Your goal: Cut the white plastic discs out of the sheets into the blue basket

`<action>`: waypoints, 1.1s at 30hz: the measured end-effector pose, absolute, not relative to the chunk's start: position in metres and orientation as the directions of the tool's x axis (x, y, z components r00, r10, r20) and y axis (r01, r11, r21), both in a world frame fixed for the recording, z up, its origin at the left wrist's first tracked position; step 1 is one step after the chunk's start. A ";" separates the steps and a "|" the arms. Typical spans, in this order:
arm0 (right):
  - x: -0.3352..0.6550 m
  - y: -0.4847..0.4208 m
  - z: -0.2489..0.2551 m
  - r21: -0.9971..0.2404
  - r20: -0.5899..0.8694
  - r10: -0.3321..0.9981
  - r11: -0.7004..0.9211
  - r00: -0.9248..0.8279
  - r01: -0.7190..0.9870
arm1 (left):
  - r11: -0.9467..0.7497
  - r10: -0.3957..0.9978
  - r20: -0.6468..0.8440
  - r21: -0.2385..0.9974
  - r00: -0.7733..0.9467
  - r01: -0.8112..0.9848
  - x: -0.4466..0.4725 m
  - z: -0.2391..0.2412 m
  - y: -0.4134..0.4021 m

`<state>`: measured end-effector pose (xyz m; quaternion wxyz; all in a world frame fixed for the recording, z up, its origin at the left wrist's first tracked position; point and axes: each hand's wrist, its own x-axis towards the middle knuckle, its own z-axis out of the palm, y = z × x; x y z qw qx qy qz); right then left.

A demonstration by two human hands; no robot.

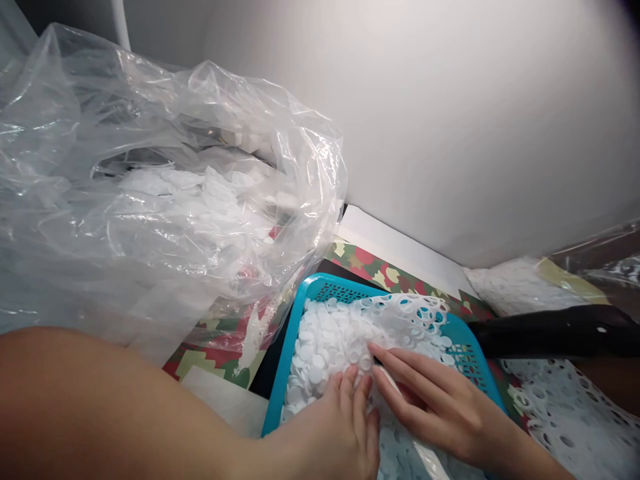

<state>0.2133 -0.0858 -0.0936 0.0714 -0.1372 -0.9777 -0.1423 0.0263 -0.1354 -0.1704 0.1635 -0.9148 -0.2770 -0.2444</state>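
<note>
A turquoise plastic basket [283,373] holds a heap of small white discs [317,333]. A white sheet punched with round holes [425,310] lies over the discs at the basket's far side. My left hand [333,413] rests on the heap, fingers stretched out and slightly bent. Close to its right, my right hand [440,400] reaches in with long fingers, their tips apart and touching the discs near some small white rings. A pale strip [430,460] runs beneath my right hand; whether the fingers touch it is unclear.
A large clear plastic bag [165,233] with white pieces inside stands at the left. More punched white sheet [575,420] lies at the right, below a black bar-like object [555,333]. Behind is a pale wall [425,120]; camouflage-patterned sheeting [365,263] lies under the basket.
</note>
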 end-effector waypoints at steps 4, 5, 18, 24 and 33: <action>0.214 -0.085 -0.093 0.161 0.263 0.314 0.918 -0.912 0.362 | -0.799 0.423 0.506 -0.183 0.752 0.572 0.028 -0.172 -0.136; 0.215 -0.084 -0.093 0.105 0.274 0.351 0.914 -0.895 0.391 | -0.803 0.422 0.487 -0.190 0.764 0.565 0.028 -0.173 -0.137; 0.217 -0.081 -0.089 -0.325 0.264 0.639 0.764 -0.723 0.557 | -0.816 0.432 0.459 -0.169 0.777 0.553 0.026 -0.165 -0.134; 0.216 -0.076 -0.088 -0.402 0.170 0.651 0.731 -0.740 0.551 | -0.844 0.417 0.411 -0.154 0.811 0.513 0.009 -0.132 -0.124; 0.214 -0.072 -0.092 -0.335 0.220 0.591 0.793 -0.776 0.509 | -0.825 0.441 0.409 -0.167 0.799 0.540 0.015 -0.137 -0.120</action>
